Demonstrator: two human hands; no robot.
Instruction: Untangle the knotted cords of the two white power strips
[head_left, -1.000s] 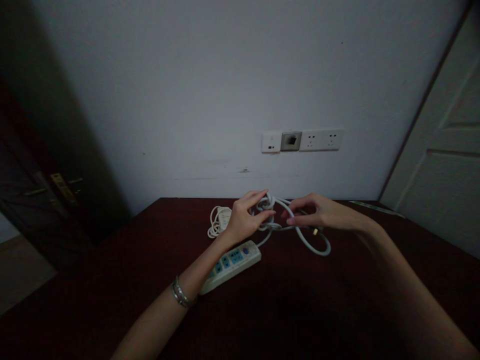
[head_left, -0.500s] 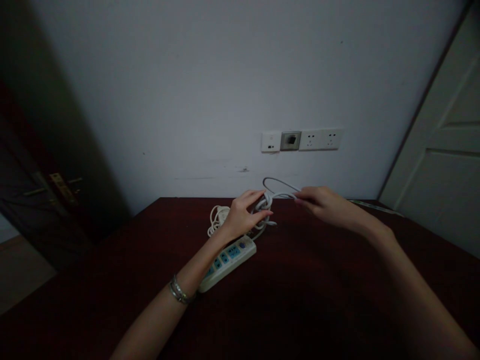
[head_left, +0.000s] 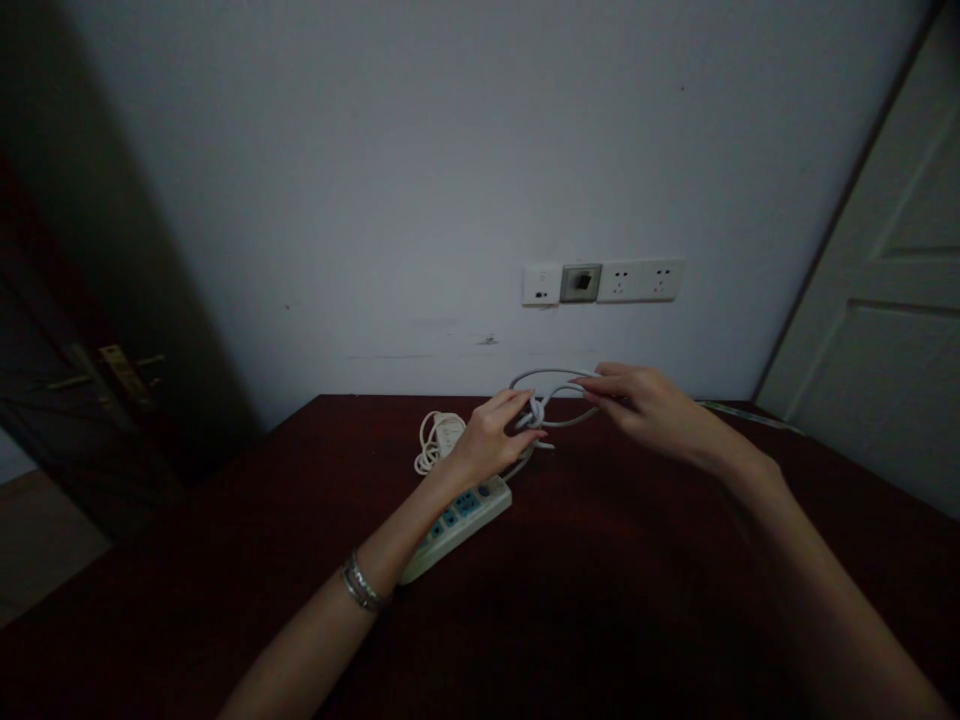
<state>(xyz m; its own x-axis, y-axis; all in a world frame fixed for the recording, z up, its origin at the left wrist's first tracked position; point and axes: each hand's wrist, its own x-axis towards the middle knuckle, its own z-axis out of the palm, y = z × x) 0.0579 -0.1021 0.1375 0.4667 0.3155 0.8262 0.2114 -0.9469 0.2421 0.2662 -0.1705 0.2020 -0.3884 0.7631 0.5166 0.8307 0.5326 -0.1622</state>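
Observation:
My left hand (head_left: 491,435) pinches a knotted bundle of white power cord (head_left: 537,411) between thumb and fingers. To its right, my right hand (head_left: 634,397) grips loops of the same cord, which stretch between both hands just above the table. Below my left wrist lies a white power strip (head_left: 469,520) with blue sockets, partly covered by my forearm. A length of cord runs from the strip's far end up toward the bundle. Behind my left hand sits a second white strip (head_left: 448,432) with a cream cord coiled beside it, partly hidden.
The dark red table (head_left: 637,590) reaches back to a pale wall. Wall sockets (head_left: 639,281) and a grey switch plate (head_left: 581,283) are fixed above its far edge. A white door (head_left: 900,330) stands at the right, and a dark door with a brass handle (head_left: 124,375) at the left.
The cord loops between my hands have opened wider, and the knot looks looser. My right hand has shifted slightly up; my left hand stays nearly in place.

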